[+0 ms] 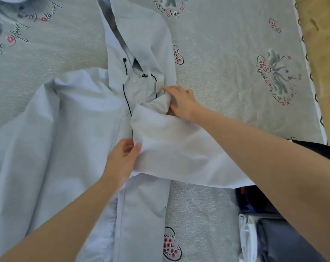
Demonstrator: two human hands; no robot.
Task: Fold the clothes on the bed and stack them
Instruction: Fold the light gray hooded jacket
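A pale grey-white shirt (81, 133) with dark piping and buttons lies spread down the middle of the bed. One white sleeve or panel (171, 148) is drawn across its front towards the right. My left hand (122, 157) pinches the left edge of that panel between thumb and fingers. My right hand (181, 103) grips a bunched fold of the same fabric near the chest pocket (151, 82), with the fingers curled into the cloth.
The bed sheet (226, 63) is grey with swan and heart prints. Its scalloped right edge (309, 72) meets a wooden floor. Folded dark and white clothes (264, 233) lie at the lower right, by my right forearm.
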